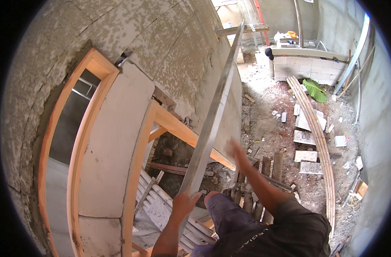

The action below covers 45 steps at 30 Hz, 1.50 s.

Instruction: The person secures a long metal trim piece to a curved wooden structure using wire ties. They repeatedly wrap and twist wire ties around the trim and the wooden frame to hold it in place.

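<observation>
A long silver-grey straightedge bar [212,115] slants from below my left hand up to the far end of the wall. My left hand [185,204] is closed round its near part, with the thumb on the right side. My right hand [235,152] is to the right of the bar, apart from it in the picture and smeared by motion, so its fingers do not read clearly. Left of the bar is a wall with patchy rough plaster [161,34]. Set in that wall are an orange-brown wooden door frame [176,124] and a narrow wooden window frame [82,128].
Planks [272,169] lie below my right arm. Long poles [313,128] stretch along the rubble-strewn floor [268,124], beside white blocks [306,156] and a green leaf [315,90]. A low block wall [309,66] stands farther off. Pale poles [161,199] lie beyond the door frame.
</observation>
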Motion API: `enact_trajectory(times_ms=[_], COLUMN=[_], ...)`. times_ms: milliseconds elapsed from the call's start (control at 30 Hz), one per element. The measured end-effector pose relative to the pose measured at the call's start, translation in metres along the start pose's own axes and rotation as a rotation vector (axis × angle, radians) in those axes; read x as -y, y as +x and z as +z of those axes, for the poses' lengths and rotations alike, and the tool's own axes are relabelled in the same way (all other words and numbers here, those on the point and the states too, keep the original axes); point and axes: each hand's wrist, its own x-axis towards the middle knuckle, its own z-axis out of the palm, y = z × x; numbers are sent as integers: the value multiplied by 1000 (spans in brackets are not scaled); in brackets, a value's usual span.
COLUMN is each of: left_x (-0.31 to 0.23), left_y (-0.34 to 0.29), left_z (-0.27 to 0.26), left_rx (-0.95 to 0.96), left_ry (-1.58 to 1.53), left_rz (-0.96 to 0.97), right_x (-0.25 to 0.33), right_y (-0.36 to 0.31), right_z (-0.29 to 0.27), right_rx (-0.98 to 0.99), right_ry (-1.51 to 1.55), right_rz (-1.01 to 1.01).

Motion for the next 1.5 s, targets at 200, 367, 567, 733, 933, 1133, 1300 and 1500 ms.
enact_trajectory(times_ms=[200,367,567,733,933,1133,1300,1500], left_x=[-51,-126,-188,-111,99,62,-10,-96], left_y=[100,125,-6,-107,-130,-66,-44,15], left_z=[4,-20,-53,24,65,78,29,-9], left_rx=[64,-73,-356,-115,-788,-870,-854,-906], left_ry=[49,312,172,-500,-960,-1343,-1012,-1107], left_rz=[113,101,636,372,218,280,-10,272], right_x=[-93,-94,-64,23,102,120,152,153], right_y=[-193,-212,-86,61,136,153,34,-5], right_z=[89,169,169,162,117,69,71,113], right_rx=[909,475,275,210,173,-108,-5,291], right_ry=[204,-5,-472,556,517,92,-810,-1101], right_rz=[331,514,-69,102,30,-146,-1027,-1215])
